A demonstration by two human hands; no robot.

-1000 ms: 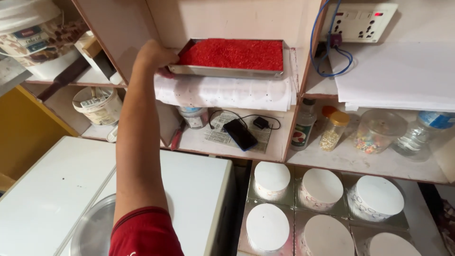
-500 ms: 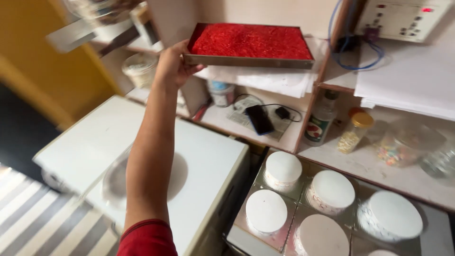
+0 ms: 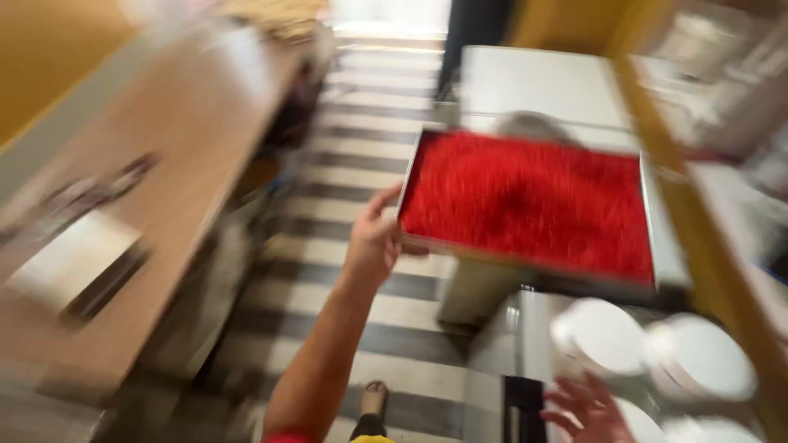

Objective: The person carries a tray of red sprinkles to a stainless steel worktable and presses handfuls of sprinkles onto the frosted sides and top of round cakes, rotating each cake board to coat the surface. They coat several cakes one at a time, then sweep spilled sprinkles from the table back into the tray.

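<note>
Left hand [image 3: 373,242] holding red-filled metal tray [image 3: 648,213], right hand [image 3: 587,410] seemingly free

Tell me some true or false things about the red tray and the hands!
1. The left hand holds the tray by its edge. True.
2. The tray is filled with something blue. False: the filling is red.
3. The right hand grips the tray too. False: it is spread open low down, apart from the tray, near the round white cakes.
4. The floor has dark and light stripes. True.
5. The tray sits on a shelf. False: it is held up in the air over the floor and a white counter.
</note>
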